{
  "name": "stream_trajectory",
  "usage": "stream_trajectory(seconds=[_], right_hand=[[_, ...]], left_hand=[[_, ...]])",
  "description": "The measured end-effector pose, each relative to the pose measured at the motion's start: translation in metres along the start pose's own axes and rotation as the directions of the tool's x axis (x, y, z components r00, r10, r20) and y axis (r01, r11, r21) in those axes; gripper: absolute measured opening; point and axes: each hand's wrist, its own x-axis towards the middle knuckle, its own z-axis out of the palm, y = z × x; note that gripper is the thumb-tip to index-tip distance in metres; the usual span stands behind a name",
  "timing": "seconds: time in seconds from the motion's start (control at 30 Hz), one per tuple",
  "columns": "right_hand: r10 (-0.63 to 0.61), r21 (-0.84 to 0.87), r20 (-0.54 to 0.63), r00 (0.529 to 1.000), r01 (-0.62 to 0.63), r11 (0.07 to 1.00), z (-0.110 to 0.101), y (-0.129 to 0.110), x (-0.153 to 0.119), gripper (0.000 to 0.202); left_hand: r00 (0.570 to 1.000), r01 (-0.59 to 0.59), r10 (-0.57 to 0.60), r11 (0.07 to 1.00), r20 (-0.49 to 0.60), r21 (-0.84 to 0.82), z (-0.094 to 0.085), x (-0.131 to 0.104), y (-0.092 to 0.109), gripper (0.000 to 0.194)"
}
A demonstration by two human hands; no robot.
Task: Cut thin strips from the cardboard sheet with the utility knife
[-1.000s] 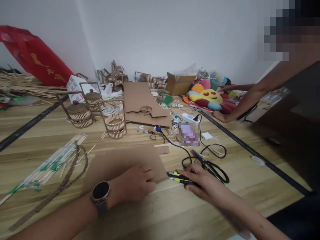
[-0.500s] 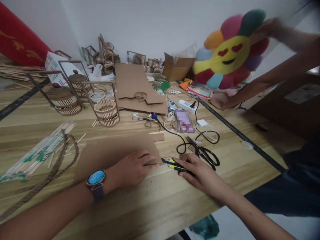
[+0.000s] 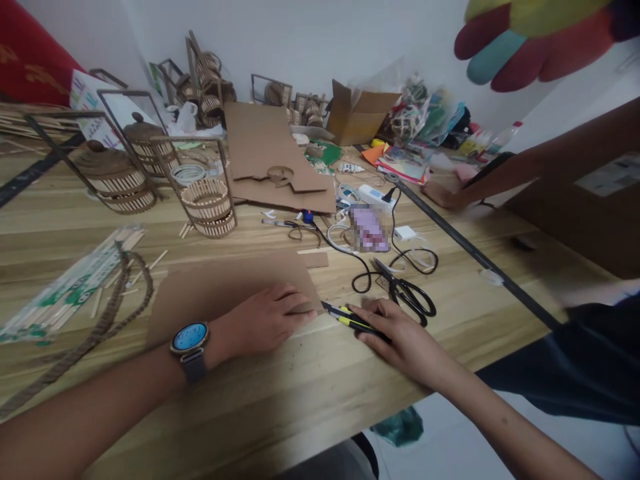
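Note:
A flat piece of brown cardboard (image 3: 225,283) lies on the table before me. My left hand (image 3: 267,319), with a watch on its wrist, rests over its lower right part, fingers bent around the edge near the corner. In my right hand (image 3: 395,337) is a black and yellow utility knife (image 3: 350,318). Its blade points left and meets the cardboard's right corner, close to my left fingertips; whether it has cut in, I cannot tell. Black-handled scissors (image 3: 407,293) lie just beyond my right hand.
Small wooden buckets (image 3: 207,207) stand at the left, near packaged sticks (image 3: 75,287) and a twisted brown cord (image 3: 113,320). Larger cardboard (image 3: 260,147), a power strip (image 3: 375,198) and a phone (image 3: 369,228) lie farther back. Another person's arm (image 3: 545,150) reaches in from the right, beneath a flower cushion (image 3: 540,40).
The other person's flower cushion has moved up and right, partly out of view, uncovering plastic bags behind. The view has shifted slightly. My hands, the knife and the cardboard keep nearly the same arrangement.

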Motion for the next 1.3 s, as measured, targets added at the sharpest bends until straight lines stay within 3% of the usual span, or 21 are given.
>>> stream_trajectory(seconds=[0.87,1.1,1.3], right_hand=[[0.023,-0.099,-0.023,0.999,-0.025,0.995,0.010,-0.012,-0.002,0.045],[-0.012,-0.110,-0.032,0.999,0.008,0.994,0.005,-0.003,0.020,0.042],[-0.031,-0.112,-0.010,0.999,0.029,0.993,0.001,0.002,0.026,0.044]], left_hand=[[1.000,-0.001,0.001,1.000,-0.015,-0.009,0.004,-0.002,-0.001,0.041],[0.985,0.174,-0.173,0.983,0.014,-0.065,0.003,0.002,-0.001,0.041],[0.997,0.007,0.002,0.994,0.083,-0.108,0.003,-0.014,-0.012,0.044]])
